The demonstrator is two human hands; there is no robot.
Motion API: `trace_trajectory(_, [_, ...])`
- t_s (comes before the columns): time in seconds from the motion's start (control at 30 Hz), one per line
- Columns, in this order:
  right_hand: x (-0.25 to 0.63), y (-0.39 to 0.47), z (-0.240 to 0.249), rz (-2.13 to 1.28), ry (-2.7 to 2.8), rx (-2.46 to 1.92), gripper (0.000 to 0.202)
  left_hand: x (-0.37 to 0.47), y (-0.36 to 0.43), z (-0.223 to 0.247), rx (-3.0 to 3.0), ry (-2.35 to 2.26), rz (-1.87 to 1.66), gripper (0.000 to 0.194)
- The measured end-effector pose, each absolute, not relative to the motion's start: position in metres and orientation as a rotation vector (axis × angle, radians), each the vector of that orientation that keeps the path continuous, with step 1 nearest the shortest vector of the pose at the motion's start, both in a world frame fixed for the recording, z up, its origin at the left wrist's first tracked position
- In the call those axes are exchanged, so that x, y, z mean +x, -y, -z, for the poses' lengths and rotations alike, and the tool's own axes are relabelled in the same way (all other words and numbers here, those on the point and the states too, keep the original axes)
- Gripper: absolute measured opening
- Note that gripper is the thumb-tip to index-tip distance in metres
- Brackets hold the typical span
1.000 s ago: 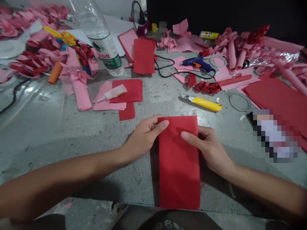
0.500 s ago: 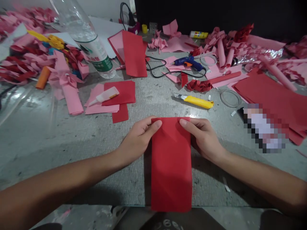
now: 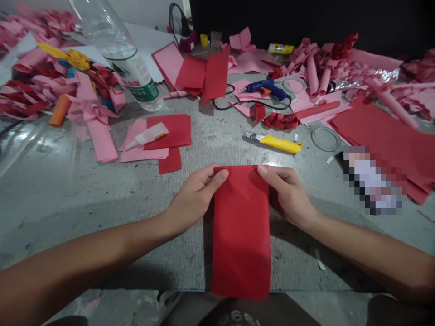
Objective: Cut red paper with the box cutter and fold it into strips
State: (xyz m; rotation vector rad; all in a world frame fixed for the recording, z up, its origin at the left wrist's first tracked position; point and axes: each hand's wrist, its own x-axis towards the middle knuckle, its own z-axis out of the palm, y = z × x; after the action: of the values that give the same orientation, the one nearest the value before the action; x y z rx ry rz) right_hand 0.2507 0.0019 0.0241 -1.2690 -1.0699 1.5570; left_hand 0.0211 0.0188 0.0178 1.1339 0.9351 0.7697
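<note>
A long red sheet of paper (image 3: 241,235) lies in front of me, its near end reaching past the table's front edge. At its far left corner, my left hand (image 3: 199,192) is closed, thumb on top and fingers underneath. My right hand (image 3: 288,194) pinches the far right corner the same way. Beyond the sheet rests a yellow utility knife (image 3: 278,144) with its blade out. To the left, a small white glue bottle (image 3: 149,136) lies on stacked red paper pieces (image 3: 176,131) and pink ones.
A plastic water bottle (image 3: 131,68) stands at the back left beside crumpled pink paper. A blue glue gun (image 3: 267,88) with a black cord lies at the back. On the right are a tape ring (image 3: 326,138), large red sheets (image 3: 390,140) and a pixelated object (image 3: 372,181).
At the back, an upright red paper piece has tipped over to the right. My right thumb has slid slightly outward along the sheet's far edge; my left hand keeps its hold.
</note>
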Motion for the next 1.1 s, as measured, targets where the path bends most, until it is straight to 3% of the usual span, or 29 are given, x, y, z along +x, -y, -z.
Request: trace_trajectory(1.1, [0.2502,-0.0011,-0.0220,-1.530,1.054,-1.217,0.045,0.0202,-0.0190,-0.0131,1.075,-0.915,-0.776,0.035])
